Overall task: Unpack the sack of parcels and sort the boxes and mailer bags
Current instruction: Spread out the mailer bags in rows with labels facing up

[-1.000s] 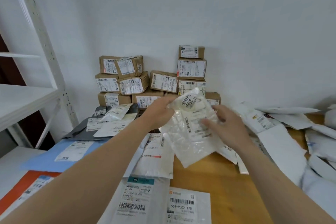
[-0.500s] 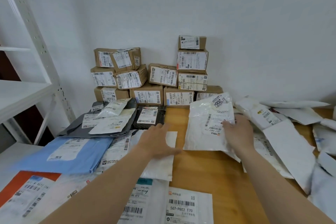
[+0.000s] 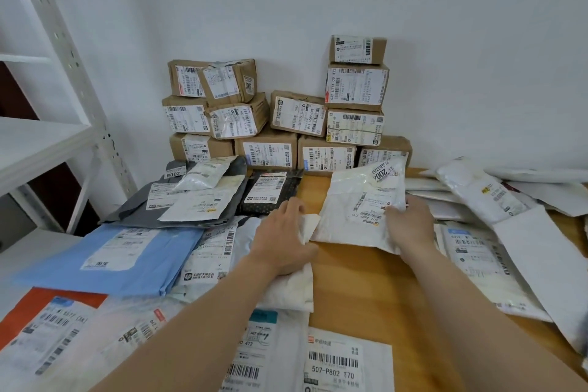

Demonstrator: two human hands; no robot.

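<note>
Nearest, well in front of the stack of cardboard boxes [image 3: 286, 124], a white mailer labelled 507-P802 T70 [image 3: 346, 363] lies flat. Closer to the stack, the left hand [image 3: 283, 242] lies palm-down on a cream padded mailer [image 3: 296, 289]; whether its fingers pinch the crumpled top edge or only press it, I cannot tell. Nearer the stack again, the right hand [image 3: 410, 226] pinches the right edge of the white mailer bag [image 3: 359, 210] marked 2004, which lies label-up on the wooden table [image 3: 366, 289] just before the stack's right end. The bag looks light, limp and slick, so a firm pinch at an edge or corner should suit it best
</note>
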